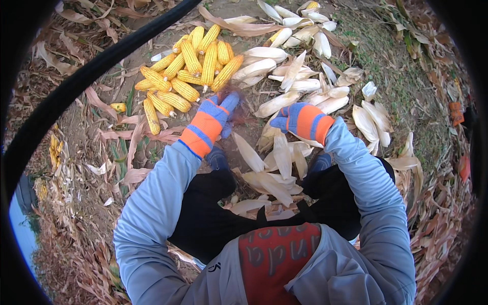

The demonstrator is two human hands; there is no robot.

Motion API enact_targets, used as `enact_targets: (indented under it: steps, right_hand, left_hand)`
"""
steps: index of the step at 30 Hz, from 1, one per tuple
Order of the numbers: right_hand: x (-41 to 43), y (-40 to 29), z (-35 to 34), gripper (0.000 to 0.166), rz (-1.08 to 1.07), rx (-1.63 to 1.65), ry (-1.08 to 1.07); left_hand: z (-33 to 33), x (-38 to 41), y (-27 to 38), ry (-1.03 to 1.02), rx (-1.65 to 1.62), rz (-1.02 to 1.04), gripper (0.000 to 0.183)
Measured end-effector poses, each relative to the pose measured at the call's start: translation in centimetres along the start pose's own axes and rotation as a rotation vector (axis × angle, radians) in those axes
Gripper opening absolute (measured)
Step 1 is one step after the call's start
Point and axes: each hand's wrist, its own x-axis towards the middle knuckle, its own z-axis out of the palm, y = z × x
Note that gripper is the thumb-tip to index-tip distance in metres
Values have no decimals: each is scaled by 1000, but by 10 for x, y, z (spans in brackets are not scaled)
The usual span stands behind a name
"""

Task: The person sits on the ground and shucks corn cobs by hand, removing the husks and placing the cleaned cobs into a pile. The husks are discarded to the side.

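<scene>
My left hand [209,124], in an orange and blue knit glove, is beside the front of a pile of bare yellow corn cobs [190,61]. Blurred reddish-brown corn silk [240,108] spreads around its fingertips; whether the fingers grip any of it is unclear. To the right, my right hand [303,121] wears a matching glove, its fingers curled above pale corn husks [268,133]. The underside of that hand is hidden, so a hold on a husk cannot be made out. Several ears in pale husks [280,103] lie just beyond it.
Loose husks [272,179] cover the ground between my shoes [217,158]. More unhusked ears [371,120] lie at the right, and a short cob [118,107] at the left. A dark curved bar [95,57] crosses the upper left. Dry stalks and leaves [438,213] litter the edges.
</scene>
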Motion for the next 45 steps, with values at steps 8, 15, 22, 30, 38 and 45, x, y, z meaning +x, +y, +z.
enact_targets:
  steps: [8,15,22,30,38,45]
  right_hand:
    - [11,-16,47,36,-279,775,-198]
    - [21,-14,38,38,-221,978,36]
    - [34,-6,51,41,-287,917,261]
    - [24,-1,29,35,-171,1060,187]
    - [31,34,6,32,-64,1103,329]
    - [28,27,6,35,-58,913,314]
  left_hand:
    - [9,3,-11,-201,35,128,25]
    - [18,7,-30,-239,72,379,49]
    - [41,-14,-11,-205,567,447,67]
    - [26,-18,-5,-462,255,434,70]
    - [-71,-13,28,-230,-201,207,46]
    - [-61,-20,27,426,1064,780,45]
